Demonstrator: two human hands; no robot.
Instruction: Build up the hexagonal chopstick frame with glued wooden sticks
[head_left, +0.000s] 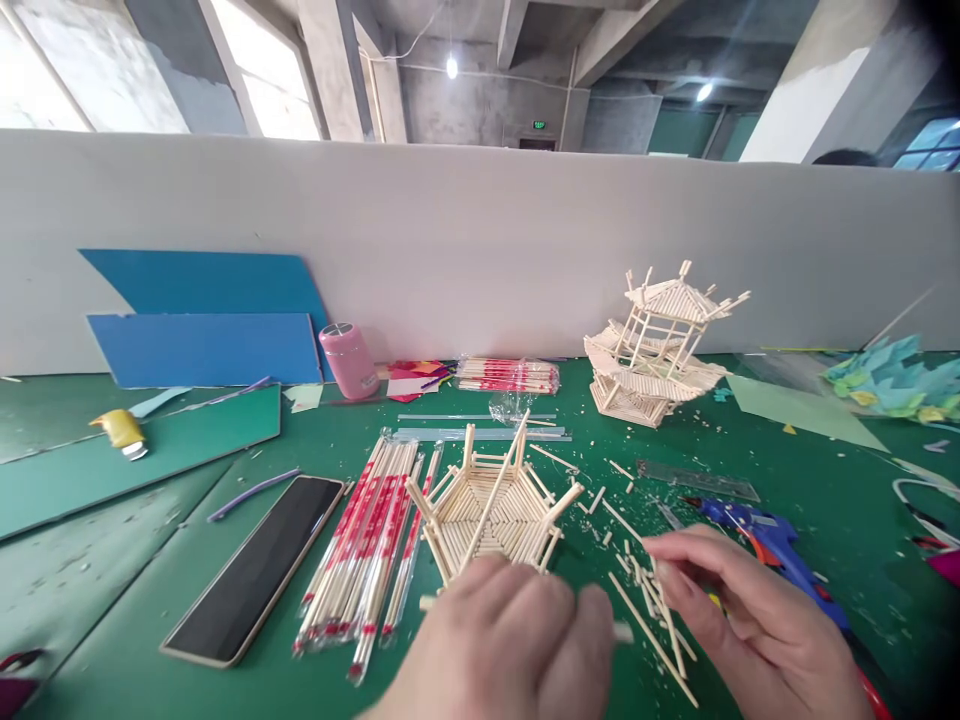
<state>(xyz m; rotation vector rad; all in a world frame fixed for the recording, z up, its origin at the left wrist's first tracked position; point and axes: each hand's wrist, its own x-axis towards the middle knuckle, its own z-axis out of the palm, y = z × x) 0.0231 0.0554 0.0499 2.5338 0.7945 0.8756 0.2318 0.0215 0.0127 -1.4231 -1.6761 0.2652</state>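
My left hand (pixel 502 640) is closed, knuckles up, over the near side of a six-sided wooden stick frame (pixel 491 510). A long wooden stick (pixel 496 490) rises at a slant from its fingers across the frame. Pale stick ends show on both sides of this hand; whether it holds them or they belong to the frame, I cannot tell. My right hand (pixel 750 610) pinches a thin wooden stick (pixel 624 522) between thumb and forefinger, to the right of the frame. Below it lie loose cut sticks (pixel 660 610). A blue glue gun (pixel 772 545) lies just beyond my right hand.
Left of the frame are wrapped stick bundles (pixel 367 540) and a phone (pixel 255 570). A stick pagoda (pixel 660 345) stands at the back right, a pink canister (pixel 349 362) at the back left. A clear ruler (pixel 697 480) and a yellow glue bottle (pixel 120 432) lie on the green table.
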